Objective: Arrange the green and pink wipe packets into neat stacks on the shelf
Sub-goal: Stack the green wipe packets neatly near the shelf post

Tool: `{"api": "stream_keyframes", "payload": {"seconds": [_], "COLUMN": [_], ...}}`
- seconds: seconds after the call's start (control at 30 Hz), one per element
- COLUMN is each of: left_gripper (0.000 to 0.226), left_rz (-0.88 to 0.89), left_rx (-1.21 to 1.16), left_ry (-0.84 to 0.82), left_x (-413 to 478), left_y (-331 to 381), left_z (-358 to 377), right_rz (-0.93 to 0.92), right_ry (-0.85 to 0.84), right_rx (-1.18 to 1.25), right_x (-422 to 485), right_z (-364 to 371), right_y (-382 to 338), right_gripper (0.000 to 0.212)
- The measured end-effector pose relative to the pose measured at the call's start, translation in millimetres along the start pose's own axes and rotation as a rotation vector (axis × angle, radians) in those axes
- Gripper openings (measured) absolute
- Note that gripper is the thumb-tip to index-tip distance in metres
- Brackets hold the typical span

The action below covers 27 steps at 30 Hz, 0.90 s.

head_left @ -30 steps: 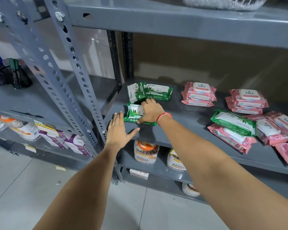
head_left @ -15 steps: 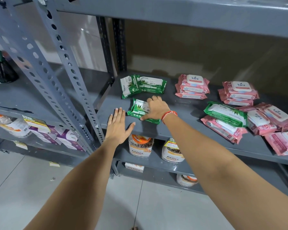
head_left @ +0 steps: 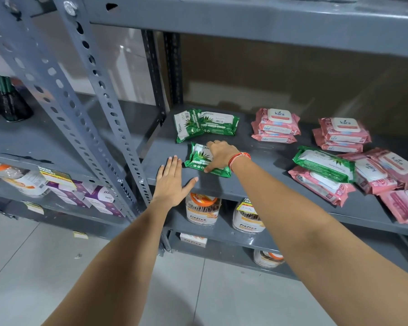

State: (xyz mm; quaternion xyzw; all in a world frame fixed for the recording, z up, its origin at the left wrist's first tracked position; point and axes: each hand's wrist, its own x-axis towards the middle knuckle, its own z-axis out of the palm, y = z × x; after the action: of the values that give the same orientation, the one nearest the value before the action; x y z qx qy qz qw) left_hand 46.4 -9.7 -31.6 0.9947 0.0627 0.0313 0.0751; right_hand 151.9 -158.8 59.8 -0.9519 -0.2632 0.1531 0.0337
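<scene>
My right hand (head_left: 222,155) grips a green wipe packet (head_left: 199,157) that lies flat near the front left of the grey shelf (head_left: 257,184). My left hand (head_left: 171,182) rests open and flat on the shelf's front edge, just left of that packet. Two more green packets (head_left: 205,123) lie overlapped behind it. Two short pink stacks (head_left: 277,125) (head_left: 343,135) stand at the back. Another green packet (head_left: 324,163) lies across loose pink packets (head_left: 320,185) at the right.
Perforated grey uprights (head_left: 99,109) rise at the left of the shelf. An upper shelf (head_left: 245,22) hangs overhead. Jars (head_left: 201,209) stand on the shelf below. Boxes (head_left: 99,198) and a black mesh holder (head_left: 12,107) sit on the neighbouring rack.
My right hand has slid the green packet slightly toward the shelf's front. My left hand stays flat on the edge. The camera view has shifted a little.
</scene>
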Motion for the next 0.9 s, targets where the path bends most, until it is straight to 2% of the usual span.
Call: {"api": "stream_keyframes", "payload": {"seconds": [0.17, 0.37, 0.5, 0.6, 0.73, 0.9], "left_gripper": [0.087, 0.089, 0.09, 0.092, 0.089, 0.083], "left_rz": [-0.003, -0.007, -0.01, -0.013, -0.018, -0.047], "left_rx": [0.0, -0.008, -0.018, -0.007, -0.008, -0.011], "left_ry": [-0.003, 0.008, 0.019, 0.013, 0.014, 0.05], "left_x": [0, 1, -1, -2, -4, -13], "left_y": [-1, -1, 1, 2, 5, 15], "left_z": [1, 2, 2, 2, 0, 3], "right_rz": [0.01, -0.032, -0.01, 0.062, 0.257, 0.493], "right_ry": [-0.004, 0.103, 0.179, 0.298, 0.398, 0.348], "right_rx": [0.01, 0.113, 0.174, 0.19, 0.189, 0.171], "right_x": [1, -11, -28, -45, -74, -106], "right_z": [1, 9, 1, -8, -15, -22], "right_y": [0, 12, 36, 68, 119, 176], "right_gripper": [0.096, 0.102, 0.091, 0.076, 0.062, 0.076]}}
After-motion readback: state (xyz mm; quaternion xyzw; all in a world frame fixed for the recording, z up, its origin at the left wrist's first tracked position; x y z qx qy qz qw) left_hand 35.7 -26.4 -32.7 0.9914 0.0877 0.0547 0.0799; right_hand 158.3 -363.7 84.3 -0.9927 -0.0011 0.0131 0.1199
